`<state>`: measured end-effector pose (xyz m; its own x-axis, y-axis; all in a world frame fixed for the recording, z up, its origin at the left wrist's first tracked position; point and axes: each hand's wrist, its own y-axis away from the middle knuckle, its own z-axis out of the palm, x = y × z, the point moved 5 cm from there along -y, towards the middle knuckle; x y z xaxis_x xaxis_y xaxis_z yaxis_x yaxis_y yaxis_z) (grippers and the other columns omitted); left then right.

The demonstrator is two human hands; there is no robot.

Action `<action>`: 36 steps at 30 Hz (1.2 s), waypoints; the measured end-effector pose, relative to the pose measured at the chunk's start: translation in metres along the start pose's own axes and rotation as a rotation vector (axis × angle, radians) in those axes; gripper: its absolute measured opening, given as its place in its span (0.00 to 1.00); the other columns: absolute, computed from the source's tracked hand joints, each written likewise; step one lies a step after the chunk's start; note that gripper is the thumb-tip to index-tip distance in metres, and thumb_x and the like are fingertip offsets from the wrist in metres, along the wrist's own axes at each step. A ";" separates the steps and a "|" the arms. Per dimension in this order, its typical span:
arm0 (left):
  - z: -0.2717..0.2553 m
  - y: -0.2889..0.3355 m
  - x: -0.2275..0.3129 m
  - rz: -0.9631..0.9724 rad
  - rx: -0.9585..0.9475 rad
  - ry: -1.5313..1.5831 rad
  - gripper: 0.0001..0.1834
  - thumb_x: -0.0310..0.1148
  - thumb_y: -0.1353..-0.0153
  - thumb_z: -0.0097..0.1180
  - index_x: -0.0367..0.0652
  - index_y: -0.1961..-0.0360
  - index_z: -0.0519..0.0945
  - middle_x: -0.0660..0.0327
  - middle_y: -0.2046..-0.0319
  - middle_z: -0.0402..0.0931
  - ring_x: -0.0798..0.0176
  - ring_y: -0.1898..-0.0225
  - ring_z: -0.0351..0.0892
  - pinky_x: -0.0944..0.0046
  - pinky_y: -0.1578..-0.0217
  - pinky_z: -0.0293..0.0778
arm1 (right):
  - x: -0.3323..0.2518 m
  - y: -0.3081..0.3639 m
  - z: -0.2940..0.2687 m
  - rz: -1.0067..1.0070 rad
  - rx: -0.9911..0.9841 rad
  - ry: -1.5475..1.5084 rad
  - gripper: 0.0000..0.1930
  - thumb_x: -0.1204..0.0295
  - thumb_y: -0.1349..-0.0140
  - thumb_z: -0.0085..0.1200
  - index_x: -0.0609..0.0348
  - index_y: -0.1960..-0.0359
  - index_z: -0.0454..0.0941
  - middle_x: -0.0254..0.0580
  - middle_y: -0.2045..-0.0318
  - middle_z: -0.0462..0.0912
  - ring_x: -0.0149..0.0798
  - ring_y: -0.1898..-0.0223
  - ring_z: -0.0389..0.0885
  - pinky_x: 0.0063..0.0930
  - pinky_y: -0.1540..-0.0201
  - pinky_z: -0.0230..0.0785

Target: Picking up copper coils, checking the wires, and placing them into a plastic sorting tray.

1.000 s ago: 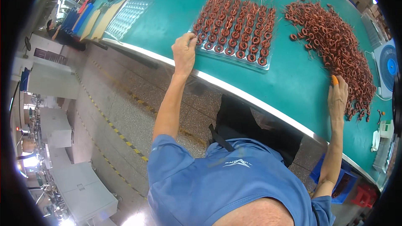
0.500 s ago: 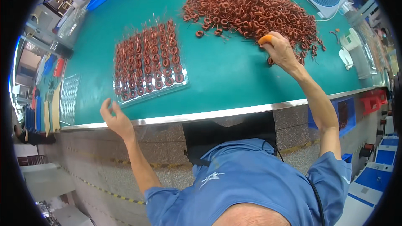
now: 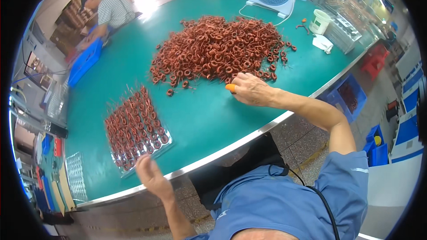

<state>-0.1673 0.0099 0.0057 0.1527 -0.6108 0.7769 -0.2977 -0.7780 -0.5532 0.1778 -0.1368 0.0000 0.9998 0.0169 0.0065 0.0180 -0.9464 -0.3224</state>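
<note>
Green tabletop (image 3: 200,124): red-brown ring coils (image 3: 218,51), wire-tailed, thickly heaped.

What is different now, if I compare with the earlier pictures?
The view swung right, bringing a person in stripes into sight. The left hand went from the near left corner of the tray to the middle of its near edge; blur hides whether it touches. No hold or release is clear. The right hand stays by the pile; tray and pile look unmoved.

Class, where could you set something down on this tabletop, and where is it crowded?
Green tabletop is bare between the clear plastic tray, toroidal coil pile and right hand, and between pile and blue bin. Crowded: the pile and tray.
</note>
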 end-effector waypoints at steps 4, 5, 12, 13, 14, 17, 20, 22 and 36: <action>0.092 0.008 0.033 -0.348 -0.358 0.439 0.12 0.27 0.32 0.50 0.35 0.50 0.74 0.58 0.56 0.75 0.65 0.54 0.75 0.67 0.52 0.71 | -0.019 -0.001 -0.038 0.118 0.315 -0.278 0.16 0.76 0.47 0.60 0.61 0.56 0.76 0.42 0.66 0.77 0.46 0.60 0.75 0.36 0.54 0.71; 0.112 0.007 0.038 -0.301 -0.436 0.494 0.15 0.28 0.31 0.49 0.36 0.46 0.71 0.58 0.57 0.76 0.66 0.54 0.75 0.68 0.54 0.72 | -0.028 -0.006 -0.044 0.107 0.367 -0.288 0.17 0.76 0.48 0.61 0.62 0.55 0.76 0.41 0.65 0.77 0.45 0.60 0.75 0.35 0.54 0.71; 0.176 0.009 0.054 -0.297 -0.514 0.755 0.17 0.35 0.27 0.42 0.34 0.45 0.68 0.58 0.61 0.75 0.67 0.62 0.76 0.67 0.58 0.75 | -0.088 -0.015 -0.032 0.022 0.419 -0.356 0.31 0.76 0.53 0.67 0.61 0.43 0.72 0.44 0.61 0.77 0.46 0.58 0.77 0.36 0.55 0.71; 0.171 0.007 0.048 -0.364 -0.500 0.825 0.16 0.36 0.27 0.42 0.34 0.47 0.69 0.59 0.63 0.75 0.68 0.65 0.75 0.69 0.62 0.74 | -0.084 -0.015 -0.036 0.065 0.425 -0.471 0.31 0.73 0.51 0.67 0.61 0.43 0.71 0.45 0.60 0.77 0.45 0.57 0.77 0.35 0.54 0.71; 0.167 0.007 0.042 -0.432 -0.490 0.899 0.16 0.37 0.26 0.42 0.35 0.49 0.70 0.60 0.66 0.75 0.70 0.68 0.74 0.70 0.67 0.74 | -0.080 -0.012 -0.044 0.115 0.428 -0.581 0.31 0.71 0.50 0.67 0.61 0.42 0.70 0.45 0.58 0.77 0.45 0.55 0.77 0.34 0.54 0.71; 0.154 0.005 0.045 -0.418 -0.501 0.903 0.15 0.37 0.26 0.41 0.36 0.49 0.71 0.61 0.69 0.73 0.71 0.72 0.72 0.72 0.73 0.72 | -0.062 -0.015 -0.043 0.370 0.341 -1.000 0.29 0.63 0.41 0.63 0.59 0.40 0.68 0.41 0.55 0.78 0.36 0.53 0.77 0.29 0.52 0.70; 0.158 0.016 0.052 -0.440 -0.653 0.953 0.14 0.37 0.27 0.43 0.39 0.49 0.72 0.62 0.70 0.73 0.71 0.74 0.72 0.72 0.74 0.71 | -0.066 -0.018 -0.023 0.421 0.100 -1.164 0.19 0.65 0.35 0.56 0.63 0.48 0.75 0.40 0.60 0.82 0.32 0.59 0.78 0.26 0.56 0.70; 0.161 0.024 0.052 -0.504 -0.751 0.905 0.15 0.38 0.27 0.44 0.37 0.50 0.74 0.63 0.70 0.73 0.71 0.72 0.73 0.72 0.73 0.72 | -0.074 -0.020 -0.022 0.467 0.041 -1.124 0.11 0.69 0.34 0.53 0.65 0.59 0.81 0.43 0.66 0.83 0.33 0.66 0.80 0.28 0.61 0.72; 0.134 0.011 0.067 -0.174 -0.480 0.528 0.17 0.29 0.32 0.52 0.38 0.44 0.67 0.57 0.65 0.78 0.67 0.65 0.78 0.68 0.63 0.75 | -0.083 -0.021 0.002 0.536 0.234 -1.487 0.15 0.65 0.32 0.53 0.68 0.55 0.79 0.38 0.64 0.83 0.29 0.62 0.79 0.22 0.55 0.71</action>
<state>-0.0339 -0.0598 0.0115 -0.2025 -0.2381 0.9499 -0.7089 -0.6336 -0.3099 0.0948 -0.1175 0.0040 -0.0008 0.1312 -0.9914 -0.4597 -0.8805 -0.1161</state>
